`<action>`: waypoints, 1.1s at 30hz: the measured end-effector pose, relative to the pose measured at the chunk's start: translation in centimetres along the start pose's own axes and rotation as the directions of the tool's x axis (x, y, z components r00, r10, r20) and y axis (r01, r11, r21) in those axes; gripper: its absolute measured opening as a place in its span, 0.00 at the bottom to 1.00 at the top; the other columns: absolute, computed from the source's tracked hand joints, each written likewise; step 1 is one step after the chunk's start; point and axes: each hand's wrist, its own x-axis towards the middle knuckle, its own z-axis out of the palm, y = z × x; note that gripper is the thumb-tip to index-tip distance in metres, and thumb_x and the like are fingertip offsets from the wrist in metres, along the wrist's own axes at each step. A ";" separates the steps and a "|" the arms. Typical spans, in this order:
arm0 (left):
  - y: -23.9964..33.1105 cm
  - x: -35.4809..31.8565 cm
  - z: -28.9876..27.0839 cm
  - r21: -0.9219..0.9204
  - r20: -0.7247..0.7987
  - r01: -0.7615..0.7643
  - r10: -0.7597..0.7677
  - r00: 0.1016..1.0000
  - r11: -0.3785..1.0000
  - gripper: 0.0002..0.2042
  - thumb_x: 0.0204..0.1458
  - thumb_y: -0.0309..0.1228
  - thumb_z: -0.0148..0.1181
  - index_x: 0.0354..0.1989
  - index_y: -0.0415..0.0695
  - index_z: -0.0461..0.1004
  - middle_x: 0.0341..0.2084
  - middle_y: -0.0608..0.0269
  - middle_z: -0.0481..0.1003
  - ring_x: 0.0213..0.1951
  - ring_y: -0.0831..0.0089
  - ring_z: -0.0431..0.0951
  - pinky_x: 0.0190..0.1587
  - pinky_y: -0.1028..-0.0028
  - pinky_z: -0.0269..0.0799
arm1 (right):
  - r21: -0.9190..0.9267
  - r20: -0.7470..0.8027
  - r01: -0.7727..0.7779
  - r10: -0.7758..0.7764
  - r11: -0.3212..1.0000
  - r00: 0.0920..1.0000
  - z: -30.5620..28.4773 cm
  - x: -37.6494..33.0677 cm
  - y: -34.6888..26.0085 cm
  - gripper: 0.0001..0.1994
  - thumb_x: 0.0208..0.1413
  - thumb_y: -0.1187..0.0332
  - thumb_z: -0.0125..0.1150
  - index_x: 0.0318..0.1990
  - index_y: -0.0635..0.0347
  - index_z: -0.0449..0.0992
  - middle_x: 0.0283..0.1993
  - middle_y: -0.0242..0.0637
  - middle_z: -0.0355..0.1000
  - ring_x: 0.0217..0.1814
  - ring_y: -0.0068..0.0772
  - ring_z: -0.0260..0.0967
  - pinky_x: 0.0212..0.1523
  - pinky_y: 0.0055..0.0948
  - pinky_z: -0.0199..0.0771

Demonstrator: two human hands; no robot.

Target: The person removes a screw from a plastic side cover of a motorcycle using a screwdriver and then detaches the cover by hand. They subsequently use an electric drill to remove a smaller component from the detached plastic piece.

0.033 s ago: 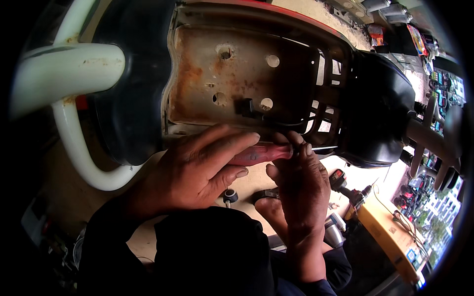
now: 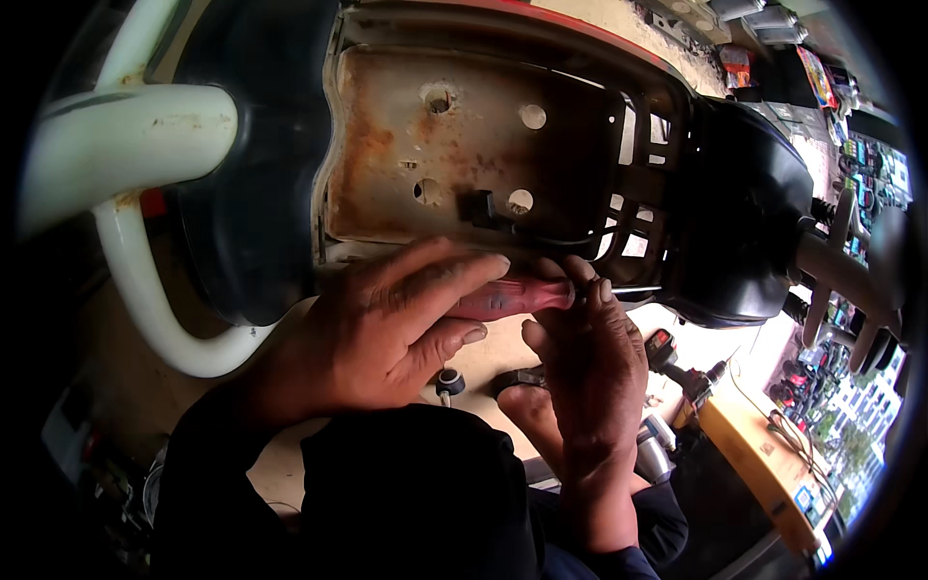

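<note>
Both hands are bunched right under the rusty cream-coloured metal pan [image 2: 435, 145] of what looks like an upturned scooter body, so we're looking at its underside. Our left hand [image 2: 387, 329] is wrapped around a reddish-pink plastic tool handle [image 2: 507, 297], fingers curled over the top and thumb below, so it's clamped on that. The handle lies roughly level, its tip pointing toward 3 o'clock. Our right hand [image 2: 590, 367] sits at the handle's 3 o'clock end, fingertips pinched together right where a thin metal shaft [image 2: 633, 288] comes out; we can't tell whether it grips the shaft or something tiny beside it. The pan has several round holes and a small black clip [image 2: 480, 208] near its lower edge, at about 12 o'clock from the handle. A black slotted plastic panel [image 2: 638, 184] joins it toward 2 o'clock. A curved white tube [image 2: 135, 290] sweeps round at 9 o'clock. Down on the pale floor [image 2: 483, 353], just below the hands, sits a small black round cap [image 2: 449, 383].
</note>
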 end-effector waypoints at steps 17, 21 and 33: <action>-0.3 1.2 0.1 -0.104 -0.008 -0.016 0.016 1.000 0.994 0.24 0.57 0.26 0.66 0.63 0.39 0.74 0.49 0.43 0.78 0.48 0.49 0.83 0.48 0.63 0.80 | 0.115 -0.041 -0.018 0.023 0.993 0.999 0.7 0.0 -0.7 0.19 0.74 0.61 0.52 0.62 0.67 0.74 0.57 0.45 0.79 0.53 0.35 0.81 0.46 0.28 0.84; -0.1 1.1 -0.1 -0.084 0.026 -0.007 0.009 1.000 0.996 0.24 0.55 0.26 0.68 0.63 0.39 0.74 0.49 0.42 0.78 0.47 0.49 0.83 0.48 0.62 0.80 | 0.064 -0.067 -0.017 0.021 0.998 0.998 0.5 -0.3 -0.8 0.19 0.74 0.61 0.52 0.62 0.67 0.74 0.57 0.45 0.80 0.50 0.34 0.81 0.46 0.28 0.83; 0.6 0.1 0.0 -0.124 0.068 0.065 -0.057 0.996 0.990 0.27 0.53 0.29 0.72 0.63 0.39 0.74 0.48 0.41 0.78 0.46 0.49 0.84 0.46 0.63 0.82 | -0.013 -0.096 -0.083 0.081 0.996 0.992 -0.1 -0.5 -1.3 0.18 0.72 0.60 0.57 0.58 0.65 0.78 0.46 0.37 0.82 0.41 0.27 0.80 0.41 0.25 0.81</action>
